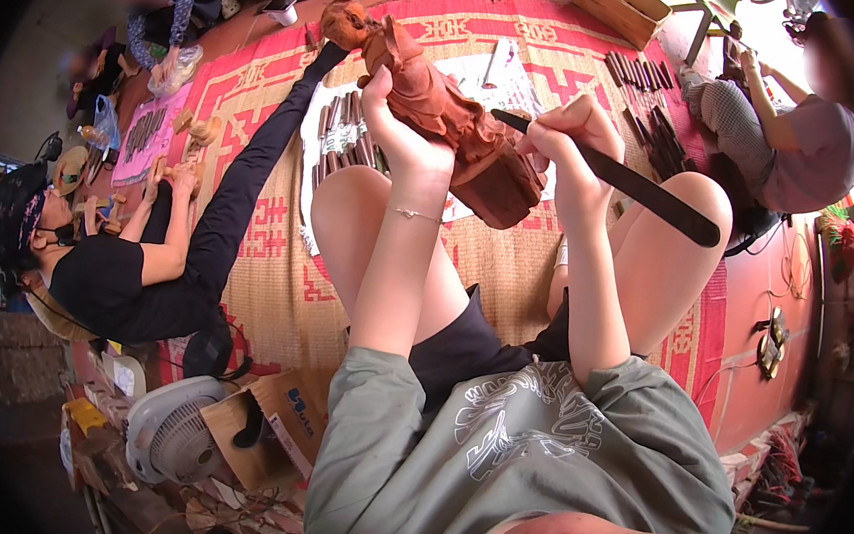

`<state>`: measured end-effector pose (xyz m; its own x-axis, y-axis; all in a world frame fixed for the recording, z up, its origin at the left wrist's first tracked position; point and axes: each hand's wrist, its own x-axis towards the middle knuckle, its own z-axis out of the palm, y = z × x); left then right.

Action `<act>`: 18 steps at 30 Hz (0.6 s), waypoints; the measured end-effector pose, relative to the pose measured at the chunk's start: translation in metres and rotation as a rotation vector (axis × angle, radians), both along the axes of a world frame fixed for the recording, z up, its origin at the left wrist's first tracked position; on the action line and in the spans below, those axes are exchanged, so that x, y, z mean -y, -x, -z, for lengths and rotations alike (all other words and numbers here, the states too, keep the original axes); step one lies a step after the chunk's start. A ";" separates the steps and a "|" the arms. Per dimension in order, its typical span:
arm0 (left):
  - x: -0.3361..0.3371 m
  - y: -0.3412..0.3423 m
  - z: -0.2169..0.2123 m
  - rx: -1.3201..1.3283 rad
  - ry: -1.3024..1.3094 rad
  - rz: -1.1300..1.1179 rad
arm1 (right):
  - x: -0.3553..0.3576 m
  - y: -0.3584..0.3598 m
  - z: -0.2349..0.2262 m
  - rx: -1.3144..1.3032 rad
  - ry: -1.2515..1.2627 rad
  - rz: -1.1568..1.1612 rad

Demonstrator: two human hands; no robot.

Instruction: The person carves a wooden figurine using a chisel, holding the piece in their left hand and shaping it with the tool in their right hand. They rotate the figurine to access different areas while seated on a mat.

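We sit at a red and straw-coloured woven mat. Above it we hold a reddish-brown carved wooden figure, tilted, its head toward the upper left. A long, flat, dark tool slants beside its base, pinched in our right hand; we cannot tell whether its tip touches. Our left hand grips the figure's middle, thumb raised.
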<state>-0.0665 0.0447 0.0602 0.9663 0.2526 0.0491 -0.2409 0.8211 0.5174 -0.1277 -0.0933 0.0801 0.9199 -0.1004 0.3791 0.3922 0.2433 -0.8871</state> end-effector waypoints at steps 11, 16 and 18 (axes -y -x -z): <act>0.001 0.003 -0.003 0.033 0.036 0.108 | 0.001 -0.031 0.002 0.080 0.347 -0.192; 0.000 -0.003 0.003 0.082 0.006 0.120 | -0.004 -0.041 0.006 0.157 0.429 -0.119; 0.000 -0.003 0.003 0.091 0.007 0.153 | -0.004 -0.044 0.006 0.225 0.462 -0.092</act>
<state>-0.0630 0.0448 0.0572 0.9851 0.1040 0.1373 -0.1590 0.8554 0.4930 -0.0841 -0.0889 0.0743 0.8078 0.2017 0.5539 0.5807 -0.1110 -0.8065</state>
